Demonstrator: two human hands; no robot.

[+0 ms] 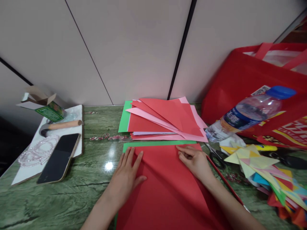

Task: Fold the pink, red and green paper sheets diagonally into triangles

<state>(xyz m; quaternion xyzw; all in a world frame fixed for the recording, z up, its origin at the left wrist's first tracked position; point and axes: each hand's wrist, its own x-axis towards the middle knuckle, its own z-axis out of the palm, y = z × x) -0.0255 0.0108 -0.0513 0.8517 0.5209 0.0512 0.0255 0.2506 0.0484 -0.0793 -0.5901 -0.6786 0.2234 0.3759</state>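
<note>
A large sheet of red paper (pixel 165 191) lies in front of me, its surface buckled in a diagonal wave. Green paper (pixel 158 142) shows along its far edge and at its left side. My left hand (pixel 128 171) rests flat on the sheet's left part, fingers apart. Near the far right corner, my right hand (pixel 195 161) pinches the red paper's far edge between thumb and forefinger, the other fingers curled. Beyond the sheet sits a stack of red, pink and green paper (pixel 165 119), loosely fanned.
At the left are a phone (pixel 59 158), pink beads (pixel 39 150), a wooden-handled tool (pixel 63 125) and an opened box (pixel 50 107). At the right stand a water bottle (pixel 249 111) and red bag (pixel 230 83), with scissors (pixel 217 158) and colourful paper scraps (pixel 275 179) nearer.
</note>
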